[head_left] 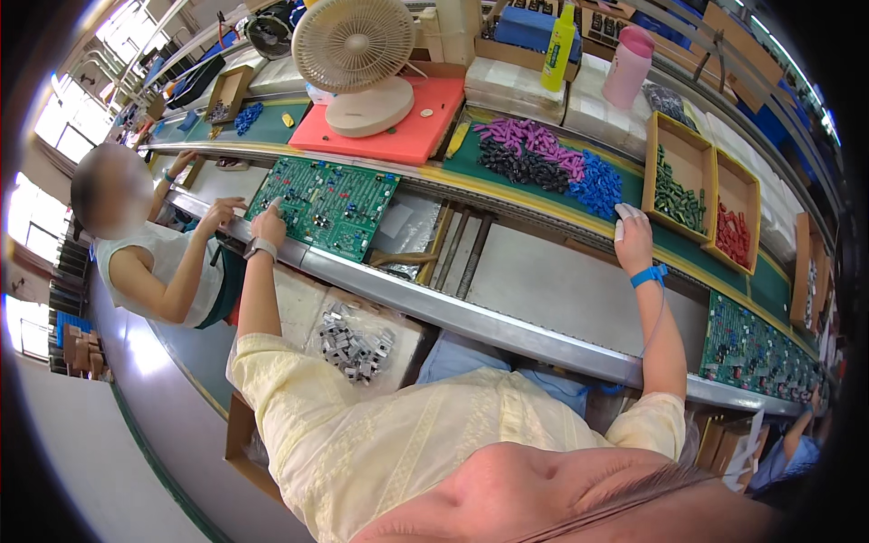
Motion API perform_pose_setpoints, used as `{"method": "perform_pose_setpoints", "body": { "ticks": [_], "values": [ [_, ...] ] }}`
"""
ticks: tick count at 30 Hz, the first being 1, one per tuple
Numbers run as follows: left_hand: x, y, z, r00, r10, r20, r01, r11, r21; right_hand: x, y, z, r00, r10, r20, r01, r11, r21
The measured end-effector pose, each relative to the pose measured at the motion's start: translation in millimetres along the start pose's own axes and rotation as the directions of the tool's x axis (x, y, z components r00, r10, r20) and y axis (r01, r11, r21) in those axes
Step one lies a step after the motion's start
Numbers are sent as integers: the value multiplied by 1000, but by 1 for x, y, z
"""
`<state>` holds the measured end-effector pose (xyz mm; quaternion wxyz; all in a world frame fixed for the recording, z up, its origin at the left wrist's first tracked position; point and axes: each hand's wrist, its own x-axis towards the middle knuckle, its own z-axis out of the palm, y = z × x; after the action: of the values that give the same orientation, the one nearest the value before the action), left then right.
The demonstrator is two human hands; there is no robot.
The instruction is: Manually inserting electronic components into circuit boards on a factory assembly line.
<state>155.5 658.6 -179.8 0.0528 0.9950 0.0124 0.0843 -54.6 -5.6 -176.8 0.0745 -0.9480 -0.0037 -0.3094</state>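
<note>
My left hand (267,226), with a watch at the wrist, is over the near left part of a green circuit board (348,204) dotted with small parts. Its fingers are drawn together at the board's surface; whatever they pinch is too small to make out. On the right, my right hand (634,237) wears pale finger covers and a blue wrist strap (649,275) with a cord. Its closed fingertips meet the near right edge of a pile of blue parts (597,185), hiding what is between them. Purple parts (534,145) and black parts (514,167) lie beside the blue ones.
Boxes of green parts (679,190) and red parts (731,231) stand right of my right hand. A fan (371,109) sits on a red board beyond the rail (434,303). A co-worker's hand (222,213) is close left. More circuit boards (756,353) lie far right.
</note>
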Motion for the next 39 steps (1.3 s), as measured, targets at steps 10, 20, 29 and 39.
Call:
{"method": "perform_pose_setpoints", "body": {
  "ticks": [10, 20, 29, 39],
  "values": [
    [-40, 46, -17, 986, 167, 22, -158, 963, -216, 2, 2, 1, 999, 2, -36, -1, 999, 46],
    [-66, 90, -19, 936, 330, 121, -289, 919, -268, 3, 7, -7, 980, 199, 19, -195, 930, 311],
    [-117, 181, -47, 768, 602, 219, -478, 766, -429, 9, 7, -3, 983, 177, 44, -182, 954, 236],
    [-145, 285, -75, 461, 844, 273, -702, 536, -469, 9, 9, -7, 973, 204, 103, -220, 959, 178]
  ]
}}
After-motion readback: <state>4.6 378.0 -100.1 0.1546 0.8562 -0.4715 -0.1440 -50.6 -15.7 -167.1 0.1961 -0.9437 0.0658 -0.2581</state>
